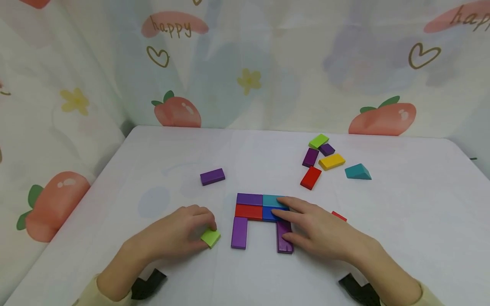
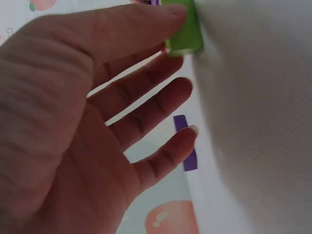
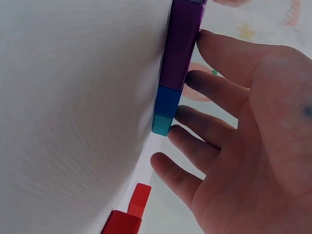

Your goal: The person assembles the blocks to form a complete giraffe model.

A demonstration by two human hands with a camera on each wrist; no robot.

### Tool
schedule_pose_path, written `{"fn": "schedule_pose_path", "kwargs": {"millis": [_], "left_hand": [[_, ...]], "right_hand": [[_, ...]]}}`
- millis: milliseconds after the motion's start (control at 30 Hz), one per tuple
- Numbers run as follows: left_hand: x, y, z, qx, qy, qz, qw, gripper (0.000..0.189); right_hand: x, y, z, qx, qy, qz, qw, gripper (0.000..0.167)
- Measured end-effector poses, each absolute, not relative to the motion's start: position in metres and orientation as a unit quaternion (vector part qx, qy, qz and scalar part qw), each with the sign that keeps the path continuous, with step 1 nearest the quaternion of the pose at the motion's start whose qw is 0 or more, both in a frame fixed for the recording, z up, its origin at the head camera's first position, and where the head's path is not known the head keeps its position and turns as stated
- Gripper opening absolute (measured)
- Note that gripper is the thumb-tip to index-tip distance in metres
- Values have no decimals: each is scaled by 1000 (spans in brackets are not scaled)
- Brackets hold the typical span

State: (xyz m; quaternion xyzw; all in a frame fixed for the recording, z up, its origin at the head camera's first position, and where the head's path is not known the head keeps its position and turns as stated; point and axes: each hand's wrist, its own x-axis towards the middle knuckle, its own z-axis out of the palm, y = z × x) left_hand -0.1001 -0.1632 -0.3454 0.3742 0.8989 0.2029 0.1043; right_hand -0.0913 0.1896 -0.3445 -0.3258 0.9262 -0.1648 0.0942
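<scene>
My left hand (image 1: 172,231) pinches a lime green block (image 1: 211,239) between thumb and fingers, low over the table; its thumb lies on the block (image 2: 187,31) in the left wrist view. To its right lies a flat arrangement of blocks: a purple block (image 1: 249,199) and a teal block (image 1: 269,200) on top, a red block (image 1: 249,211) and a blue block (image 1: 268,214) below them. Two purple blocks extend toward me, one left (image 1: 239,233) and one right (image 1: 284,246). My right hand (image 1: 323,231) rests spread fingertips on the teal, blue and right purple blocks.
A lone purple block (image 1: 212,177) lies behind on the left. At the back right are a lime block (image 1: 318,141), a yellow block (image 1: 331,162), a red block (image 1: 311,178), two dark purple ones and a teal wedge (image 1: 357,171). Another red piece (image 1: 339,216) shows partly behind my right hand.
</scene>
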Motion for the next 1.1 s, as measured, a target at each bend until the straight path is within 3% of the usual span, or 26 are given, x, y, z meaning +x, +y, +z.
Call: {"fn": "schedule_pose_path", "kwargs": {"millis": [233,333,667,900,1100], "left_hand": [[-81,-160,-337,393,888,181,156,29],[-74,-154,-338,420,876,184,152,27],[-67,-138,-351,494,847,187,56,31],[-70,-139,-358,577,797,170,-52,22],[-75,-133,-359,587,794,136,-76,24]], "right_hand": [[-92,190,-343,-326,926,-165,99,55],[-92,191,-343,-324,926,-165,101,55],[-92,189,-342,-320,927,-164,102,55],[-93,188,-342,-325,926,-163,99,55],[-92,189,-344,-322,927,-164,101,55]]}}
